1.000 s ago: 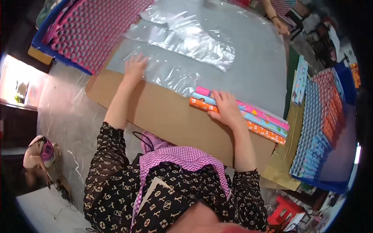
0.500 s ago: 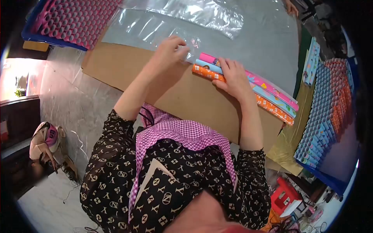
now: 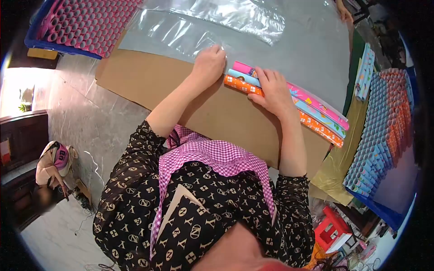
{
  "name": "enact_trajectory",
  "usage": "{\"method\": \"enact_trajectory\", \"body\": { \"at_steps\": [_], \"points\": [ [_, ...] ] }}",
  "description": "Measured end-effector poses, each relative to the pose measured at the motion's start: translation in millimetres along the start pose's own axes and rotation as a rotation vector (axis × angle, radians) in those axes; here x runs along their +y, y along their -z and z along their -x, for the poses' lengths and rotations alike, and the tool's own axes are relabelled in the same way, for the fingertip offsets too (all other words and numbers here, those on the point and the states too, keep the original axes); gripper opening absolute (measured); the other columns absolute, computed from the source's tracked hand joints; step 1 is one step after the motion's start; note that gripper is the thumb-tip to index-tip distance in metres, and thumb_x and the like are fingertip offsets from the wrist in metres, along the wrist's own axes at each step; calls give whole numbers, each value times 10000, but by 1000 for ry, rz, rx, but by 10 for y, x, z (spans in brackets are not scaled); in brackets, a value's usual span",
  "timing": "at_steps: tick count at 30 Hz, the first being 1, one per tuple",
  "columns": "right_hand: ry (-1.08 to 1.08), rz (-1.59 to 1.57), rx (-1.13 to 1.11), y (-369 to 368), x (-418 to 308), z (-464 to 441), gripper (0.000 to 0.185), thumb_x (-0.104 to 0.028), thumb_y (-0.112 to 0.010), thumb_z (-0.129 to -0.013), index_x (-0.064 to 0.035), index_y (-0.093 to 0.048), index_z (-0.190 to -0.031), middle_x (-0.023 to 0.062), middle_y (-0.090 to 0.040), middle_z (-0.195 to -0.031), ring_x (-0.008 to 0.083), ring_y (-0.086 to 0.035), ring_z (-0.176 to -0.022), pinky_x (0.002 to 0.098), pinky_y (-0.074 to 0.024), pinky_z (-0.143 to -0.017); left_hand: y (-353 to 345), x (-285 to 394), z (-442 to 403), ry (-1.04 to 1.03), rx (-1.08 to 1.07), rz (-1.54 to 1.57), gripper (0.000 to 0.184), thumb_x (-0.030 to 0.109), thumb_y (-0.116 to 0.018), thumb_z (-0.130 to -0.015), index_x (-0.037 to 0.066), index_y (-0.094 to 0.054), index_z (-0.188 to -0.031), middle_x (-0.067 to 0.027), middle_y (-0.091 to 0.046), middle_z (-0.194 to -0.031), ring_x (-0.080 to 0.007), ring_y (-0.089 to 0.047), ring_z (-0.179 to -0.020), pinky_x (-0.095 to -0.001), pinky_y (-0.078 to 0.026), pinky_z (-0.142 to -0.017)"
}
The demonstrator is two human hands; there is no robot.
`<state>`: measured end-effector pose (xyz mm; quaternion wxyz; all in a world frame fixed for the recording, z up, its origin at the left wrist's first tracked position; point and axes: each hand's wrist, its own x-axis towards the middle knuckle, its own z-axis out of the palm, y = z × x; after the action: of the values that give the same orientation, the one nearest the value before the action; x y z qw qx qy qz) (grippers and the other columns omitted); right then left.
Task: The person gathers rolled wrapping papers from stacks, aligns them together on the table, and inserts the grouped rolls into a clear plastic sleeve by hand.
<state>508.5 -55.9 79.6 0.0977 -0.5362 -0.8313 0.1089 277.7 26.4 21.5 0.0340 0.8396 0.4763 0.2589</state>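
My left hand (image 3: 210, 65) is closed, its fingertips pinched at the near edge of a clear plastic sleeve (image 3: 181, 34) lying flat on the table; the exact grip is partly hidden. Just right of it, three printed paper rolls lie side by side, slanting down to the right: a pink roll (image 3: 316, 101), a light blue roll (image 3: 316, 114) and an orange roll (image 3: 318, 128). My right hand (image 3: 275, 95) spans all three near their left ends, fingers over the pink one and thumb against the orange one.
More clear plastic (image 3: 253, 20) lies farther back. Brown cardboard (image 3: 149, 79) covers the table's near edge. A blue crate of pink rolls (image 3: 86, 27) stands back left, another with blue and orange rolls (image 3: 375, 135) at right. A person's hand (image 3: 344, 13) shows at the far right corner.
My left hand has moved slightly right and its fingers have closed, where they were looser before. My right hand and the three rolls have stayed nearly in place.
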Motion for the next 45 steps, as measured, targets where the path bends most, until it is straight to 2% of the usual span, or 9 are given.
{"method": "enact_trajectory", "body": {
  "at_steps": [3,9,16,18,19,21,30,37,45],
  "points": [
    [5,-8,26,-14,7,14,770,-305,-782,-721,-15,-450,-1353,148,-533,-1253,326,-489,-1158,432,-400,-991,18,-47,-22,124,-33,159,153,151,-622,-860,4,-608,-904,-151,-599,-885,-348,-610,-846,-432,-490,-735],
    [-7,-27,1,-5,12,13,788,-315,-786,-722,-21,-438,-1366,152,-520,-1284,334,-480,-1175,431,-395,-1008,154,-147,-100,598,-107,790,222,84,-523,-911,-28,-629,-1071,-43,-620,-785,-80,-556,-714,-244,-471,-633],
    [8,-30,21,-28,28,23,787,-318,-780,-731,-20,-433,-1371,154,-518,-1290,338,-477,-1183,431,-388,-1014,213,-93,-105,637,-135,943,302,220,-603,-894,-26,-633,-1066,-101,-655,-783,-143,-614,-682,-305,-496,-648],
    [11,-11,18,-22,25,19,779,-309,-780,-730,-18,-438,-1367,153,-519,-1292,332,-480,-1180,431,-389,-1009,285,-32,-98,460,-353,765,397,303,-681,-856,-20,-632,-1082,-124,-641,-873,-189,-618,-735,-326,-500,-687],
    [12,-12,18,-22,30,12,779,-309,-780,-730,-18,-438,-1367,153,-519,-1292,332,-480,-1180,431,-389,-1009,296,-22,-80,461,-353,764,397,303,-681,-856,-20,-632,-1082,-124,-641,-873,-189,-618,-735,-326,-500,-687],
    [17,-21,15,-26,41,14,765,-293,-777,-729,-17,-446,-1361,153,-528,-1280,328,-486,-1173,434,-392,-1001,319,-1,-38,105,-454,575,442,240,-716,-843,-7,-593,-1188,-104,-584,-1022,-237,-589,-893,-357,-482,-793],
    [45,-35,48,-29,45,-9,729,-260,-772,-729,-21,-456,-1341,152,-554,-1225,332,-504,-1130,428,-399,-985,481,-41,101,-34,-497,540,307,177,-685,-833,-2,-618,-1073,-132,-589,-955,-261,-598,-892,-357,-484,-782],
    [23,-16,35,-18,29,-41,746,-259,-770,-731,-13,-441,-1354,155,-559,-1196,334,-507,-1105,424,-401,-978,368,-142,112,289,-305,584,241,202,-562,-925,-20,-649,-888,-129,-657,-768,-201,-612,-691,-335,-486,-675],
    [4,15,10,4,28,-88,718,-240,-762,-741,-18,-448,-1348,165,-559,-1174,338,-500,-1120,425,-407,-986,385,-136,79,550,-299,786,182,138,-612,-897,-39,-632,-862,-78,-670,-737,-114,-641,-699,-262,-525,-590]
  ]
}}
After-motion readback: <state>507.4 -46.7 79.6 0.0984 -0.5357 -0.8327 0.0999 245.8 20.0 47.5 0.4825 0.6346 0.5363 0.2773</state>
